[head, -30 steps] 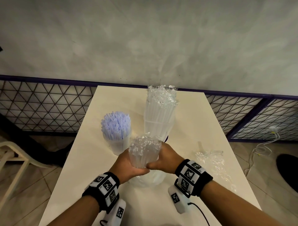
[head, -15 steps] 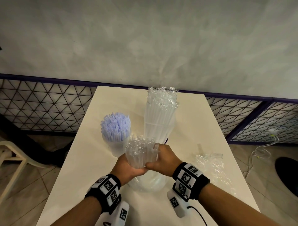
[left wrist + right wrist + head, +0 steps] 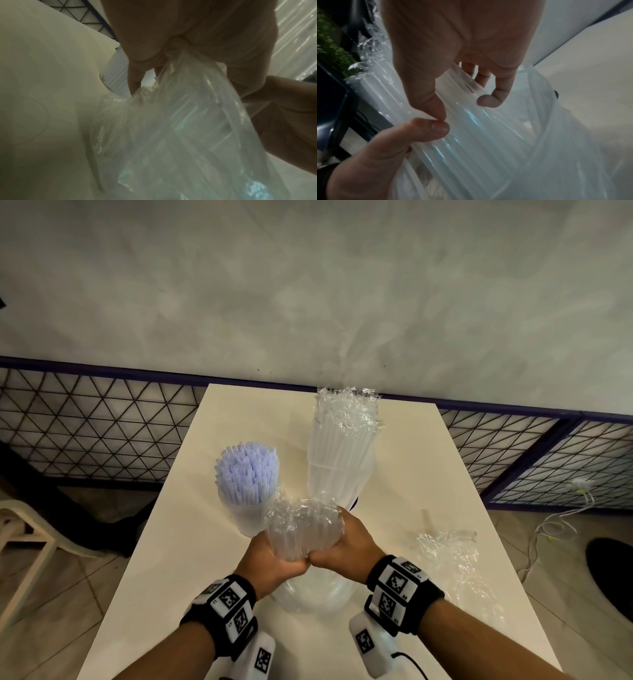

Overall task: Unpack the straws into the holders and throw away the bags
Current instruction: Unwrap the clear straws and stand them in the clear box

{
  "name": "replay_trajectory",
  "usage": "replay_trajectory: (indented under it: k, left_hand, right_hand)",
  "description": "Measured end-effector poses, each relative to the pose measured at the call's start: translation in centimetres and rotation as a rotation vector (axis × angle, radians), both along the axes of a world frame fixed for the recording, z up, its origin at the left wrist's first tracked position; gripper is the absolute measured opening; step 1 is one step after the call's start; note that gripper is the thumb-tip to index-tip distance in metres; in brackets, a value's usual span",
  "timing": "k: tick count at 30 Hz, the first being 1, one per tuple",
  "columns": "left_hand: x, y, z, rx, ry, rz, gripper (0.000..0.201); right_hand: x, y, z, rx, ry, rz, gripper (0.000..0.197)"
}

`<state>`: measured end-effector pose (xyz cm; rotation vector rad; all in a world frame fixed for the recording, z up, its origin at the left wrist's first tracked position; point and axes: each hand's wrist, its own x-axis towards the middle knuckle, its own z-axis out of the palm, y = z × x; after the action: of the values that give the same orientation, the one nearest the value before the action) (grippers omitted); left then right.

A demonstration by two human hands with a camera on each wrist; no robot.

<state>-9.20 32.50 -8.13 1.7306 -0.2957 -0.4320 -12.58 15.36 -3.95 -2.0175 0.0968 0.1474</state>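
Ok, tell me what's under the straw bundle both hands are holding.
Under the bagged clear straws, gripped by the left hand and right hand, stands a clear holder on the table. Whether the straws reach its bottom is hidden by hands and plastic.

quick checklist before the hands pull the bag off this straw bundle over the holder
1. Left hand grips the bagged clear straws: ok.
2. Right hand grips them too: ok.
3. Clear holder under the bundle: ok.
4. Straw bottoms inside the holder: cannot tell.
5. Bag open at the lower end: cannot tell.
6. Blue straws beside, apart from the bundle: ok.
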Motion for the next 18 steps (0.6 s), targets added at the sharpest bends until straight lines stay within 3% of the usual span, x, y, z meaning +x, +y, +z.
replay_trajectory:
  k: [11,18]
  left_hand:
    - [-0.26,0.64,0.12,0.002,0.019,0.007,0.044]
    - [-0.32,0.88,0.42,-0.018,0.068,0.011,0.050]
  right_hand:
    - [-0.60,-0.80,0.22,0.032,0.005,-0.114,0.028]
    - [-0.98,-0.54,-0.25,0.013,0.024,-0.103,0.021]
